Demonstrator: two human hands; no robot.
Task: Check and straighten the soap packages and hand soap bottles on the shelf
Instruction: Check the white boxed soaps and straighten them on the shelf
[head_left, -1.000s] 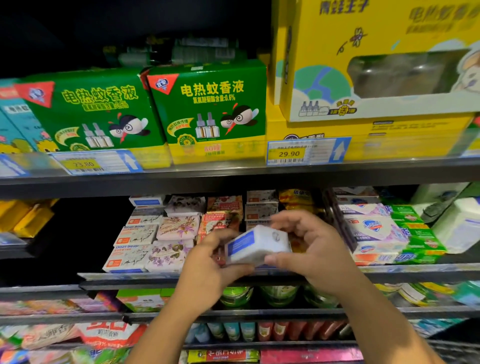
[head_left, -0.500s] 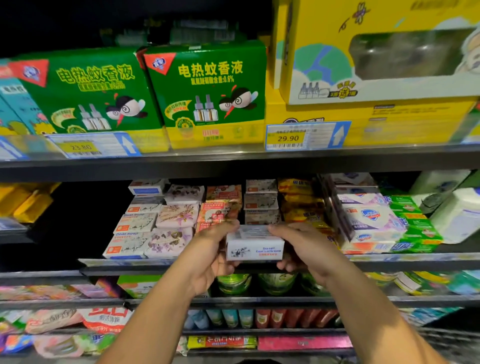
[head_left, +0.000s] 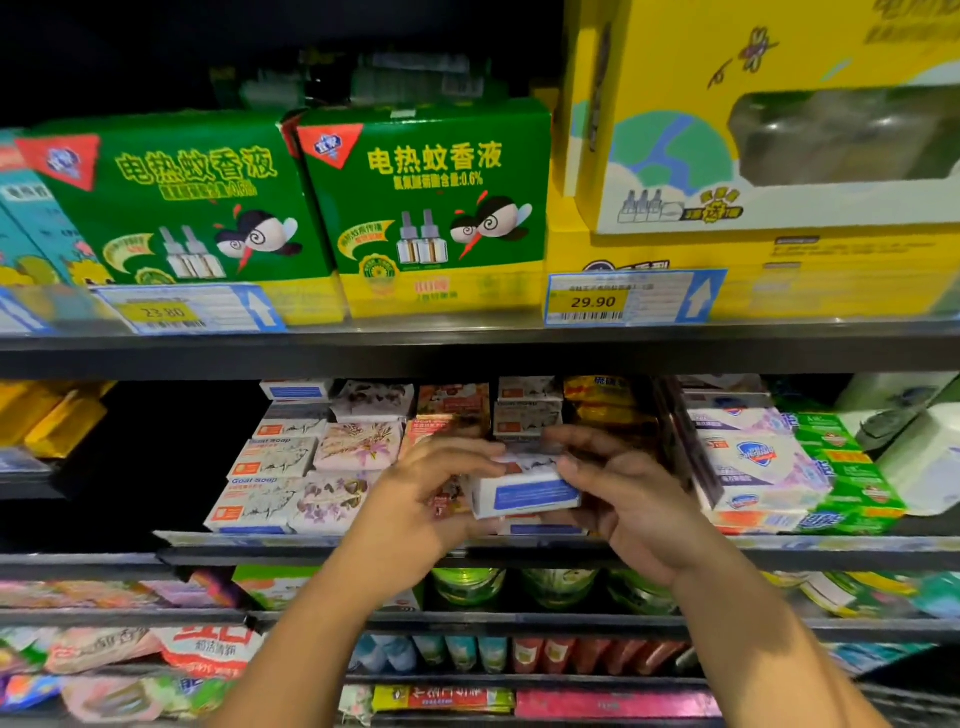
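While the left hand and right hand hold a boxy white, blue-panelled soap package in a curled grip mid-frame, tight soap rows crowd the shelf.

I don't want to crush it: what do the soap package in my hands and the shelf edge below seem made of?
The soap package looks like thin matte printed cardboard: flat faces, crisp folded corners. The shelf edge seems dark painted metal, thin and straight, fronted by a clear plastic strip.

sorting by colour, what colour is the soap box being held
White soap box with a blue panel; head view.
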